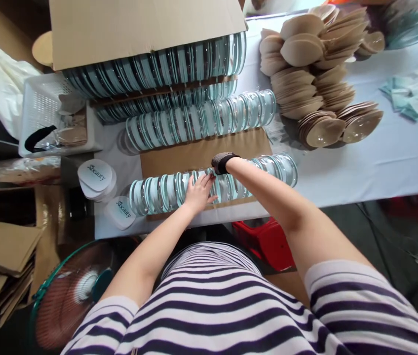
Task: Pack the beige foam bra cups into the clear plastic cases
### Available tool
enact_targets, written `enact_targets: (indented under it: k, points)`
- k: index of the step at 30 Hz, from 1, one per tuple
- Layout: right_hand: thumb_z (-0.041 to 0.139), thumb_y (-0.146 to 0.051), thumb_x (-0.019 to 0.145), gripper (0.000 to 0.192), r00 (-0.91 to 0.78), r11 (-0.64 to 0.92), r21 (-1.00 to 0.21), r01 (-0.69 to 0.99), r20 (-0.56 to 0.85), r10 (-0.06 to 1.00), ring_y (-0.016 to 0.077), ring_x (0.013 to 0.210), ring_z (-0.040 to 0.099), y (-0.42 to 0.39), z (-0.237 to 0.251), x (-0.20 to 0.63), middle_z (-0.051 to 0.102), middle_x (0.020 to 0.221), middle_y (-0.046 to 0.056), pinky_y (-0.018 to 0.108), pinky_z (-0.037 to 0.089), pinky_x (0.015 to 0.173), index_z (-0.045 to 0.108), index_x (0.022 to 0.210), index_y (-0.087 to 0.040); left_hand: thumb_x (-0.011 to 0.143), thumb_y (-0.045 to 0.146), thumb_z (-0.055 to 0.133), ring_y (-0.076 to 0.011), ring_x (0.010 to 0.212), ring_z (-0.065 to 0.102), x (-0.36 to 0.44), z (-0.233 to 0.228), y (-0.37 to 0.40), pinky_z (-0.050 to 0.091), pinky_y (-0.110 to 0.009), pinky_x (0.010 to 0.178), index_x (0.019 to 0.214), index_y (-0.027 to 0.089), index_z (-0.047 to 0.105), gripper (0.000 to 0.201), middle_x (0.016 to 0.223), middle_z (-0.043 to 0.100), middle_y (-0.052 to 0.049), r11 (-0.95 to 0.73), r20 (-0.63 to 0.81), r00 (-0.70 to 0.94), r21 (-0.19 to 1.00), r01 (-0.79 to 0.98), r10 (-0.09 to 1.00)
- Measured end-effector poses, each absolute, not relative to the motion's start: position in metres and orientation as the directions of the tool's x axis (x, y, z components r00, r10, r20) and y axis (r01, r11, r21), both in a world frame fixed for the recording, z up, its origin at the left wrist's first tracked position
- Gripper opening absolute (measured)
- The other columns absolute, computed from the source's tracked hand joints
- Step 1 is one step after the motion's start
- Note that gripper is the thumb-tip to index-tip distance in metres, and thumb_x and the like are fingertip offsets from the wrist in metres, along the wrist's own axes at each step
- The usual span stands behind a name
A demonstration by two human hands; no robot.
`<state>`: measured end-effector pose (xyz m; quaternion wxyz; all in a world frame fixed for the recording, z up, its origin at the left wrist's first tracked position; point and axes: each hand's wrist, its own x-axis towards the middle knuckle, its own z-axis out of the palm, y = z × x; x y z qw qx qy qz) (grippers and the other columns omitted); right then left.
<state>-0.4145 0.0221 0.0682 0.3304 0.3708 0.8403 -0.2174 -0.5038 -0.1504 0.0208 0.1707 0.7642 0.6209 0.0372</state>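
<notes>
Start with the white table (379, 162) that fills the scene from nine o'clock round to three. At twelve o'clock an open cardboard box (142, 29) lies on its side, packed with clear round cases on edge. Piles of tan cups (316, 74) sit at one o'clock, and a white basket (46, 113) at ten o'clock. On a cardboard sheet (194, 155) near the centre lie two rows of the same clear cases: the far row (201, 121) just above centre, and the near row (164, 190) just below it, which is the one you are working on.

Your left hand (199, 192) lies flat on top of the near row, fingers spread and pointing toward two o'clock. Your right hand (221, 165) reaches over the same row just beside the left; a dark wristband covers the wrist, and the hand is too foreshortened to tell whether its fingers are curled or straight.

To do this well, I would keep the left palm pressing down lightly so the cases stay upright and touching, and steady the row from both sides. Thin cases on edge will likely fan out or roll toward the table edge at six o'clock. Small white lids (95, 177) sit at nine o'clock, near the row's end.
</notes>
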Motion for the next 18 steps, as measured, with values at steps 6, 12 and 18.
enact_targets:
  k: [6, 12, 18]
  points:
    - [0.054, -0.03, 0.088, 0.03, -0.607, 0.652, -0.18, 0.736, -0.603, 0.518, 0.0304, 0.105, 0.066, -0.032, 0.068, -0.366, 0.071, 0.106, 0.015, 0.038, 0.049, 0.086, 0.069, 0.111, -0.018, 0.09, 0.048, 0.053, -0.0275, 0.142, 0.033, -0.506, 0.022, -0.15, 0.011, -0.056, 0.121, 0.148, 0.022, 0.036, 0.065, 0.153, 0.04, -0.007, -0.153, -0.158, 0.209, 0.31, 0.938, 0.965]
    - [0.038, -0.034, 0.095, 0.038, -0.536, 0.532, -0.193, 0.825, -0.566, 0.626, 0.0291, 0.097, 0.068, -0.13, 0.023, -0.314, 0.072, 0.108, 0.014, 0.036, 0.05, 0.081, 0.067, 0.115, -0.018, 0.089, 0.049, 0.055, -0.0265, 0.142, 0.033, -0.505, 0.02, -0.151, 0.01, -0.056, 0.121, 0.148, 0.023, 0.035, 0.068, 0.154, 0.039, -0.007, -0.155, -0.145, 0.21, 0.318, 0.935, 0.967]
    - [0.038, -0.031, 0.097, 0.039, -0.454, 0.416, -0.199, 0.887, -0.54, 0.709, 0.0261, 0.1, 0.067, -0.171, -0.034, -0.306, 0.07, 0.117, 0.011, 0.034, 0.05, 0.082, 0.066, 0.122, -0.023, 0.089, 0.05, 0.055, -0.0267, 0.143, 0.031, -0.505, 0.017, -0.152, 0.007, -0.055, 0.121, 0.149, 0.023, 0.035, 0.069, 0.154, 0.038, -0.007, -0.148, -0.154, 0.203, 0.308, 0.94, 0.967]
